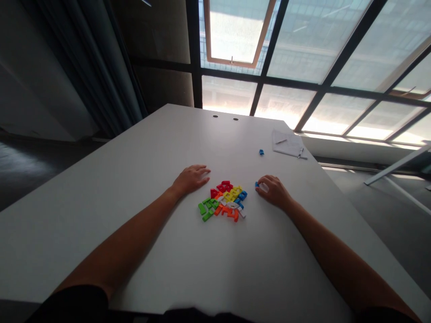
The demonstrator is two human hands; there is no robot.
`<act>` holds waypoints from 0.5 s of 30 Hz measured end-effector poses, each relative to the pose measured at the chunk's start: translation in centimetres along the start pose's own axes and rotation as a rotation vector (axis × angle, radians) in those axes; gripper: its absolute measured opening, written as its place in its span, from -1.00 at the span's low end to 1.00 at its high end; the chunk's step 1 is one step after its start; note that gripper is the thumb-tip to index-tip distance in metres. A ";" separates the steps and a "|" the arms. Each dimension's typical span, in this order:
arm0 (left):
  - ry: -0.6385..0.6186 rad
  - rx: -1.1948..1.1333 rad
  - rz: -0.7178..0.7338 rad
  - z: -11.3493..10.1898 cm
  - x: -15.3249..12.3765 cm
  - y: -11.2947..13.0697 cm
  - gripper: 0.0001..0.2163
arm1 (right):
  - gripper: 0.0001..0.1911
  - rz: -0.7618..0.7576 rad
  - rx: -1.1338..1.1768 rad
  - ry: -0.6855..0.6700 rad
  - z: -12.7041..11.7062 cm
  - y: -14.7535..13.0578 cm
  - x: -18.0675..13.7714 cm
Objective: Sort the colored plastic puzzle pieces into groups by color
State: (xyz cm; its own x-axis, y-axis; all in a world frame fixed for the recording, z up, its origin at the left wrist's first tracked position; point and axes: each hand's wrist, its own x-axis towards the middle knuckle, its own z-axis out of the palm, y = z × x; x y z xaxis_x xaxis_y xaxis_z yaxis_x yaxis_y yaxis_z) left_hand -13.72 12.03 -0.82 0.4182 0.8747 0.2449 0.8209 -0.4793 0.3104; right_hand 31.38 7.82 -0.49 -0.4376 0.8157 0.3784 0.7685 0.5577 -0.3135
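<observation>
So, one coloured pile point(224, 202), two loose blue pieces point(261, 152). Left hand point(191, 178) flat, fingers open, empty; right hand point(274, 190) curled, fingertips on the nearer blue piece point(257, 184), grip unclear.

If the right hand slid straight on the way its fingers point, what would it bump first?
Probably the small blue piece at the right hand's fingertips, which it seems to touch; beyond it lies the colourful pile.

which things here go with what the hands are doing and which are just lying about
In use: pile of coloured pieces; blue piece by the right hand; left hand beside the pile.
Lying about: stray blue piece; papers; pen.
</observation>
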 end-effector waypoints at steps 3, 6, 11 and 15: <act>0.009 0.000 0.005 0.1 0.0 0.0 -0.55 | -0.79 0.222 -0.035 0.119 0.1 2.9 0.6; 0.019 0.002 0.003 0.0 0.1 0.3 -0.56 | -0.77 0.309 -0.095 0.165 0.2 4.6 1.3; 0.026 0.017 -0.011 -0.2 0.2 0.7 -0.58 | -0.73 0.369 -0.221 0.136 0.3 5.8 3.1; 0.017 0.042 -0.016 -0.3 0.3 0.7 -0.57 | -0.71 0.396 -0.311 0.094 1.0 5.6 6.0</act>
State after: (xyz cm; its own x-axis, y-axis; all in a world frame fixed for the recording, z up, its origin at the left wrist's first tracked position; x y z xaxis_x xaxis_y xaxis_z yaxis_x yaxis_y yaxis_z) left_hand -13.12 11.97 -0.27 0.3986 0.8808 0.2554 0.8433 -0.4615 0.2755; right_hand 32.62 16.03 -0.87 -0.0520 0.9300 0.3639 0.9757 0.1250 -0.1798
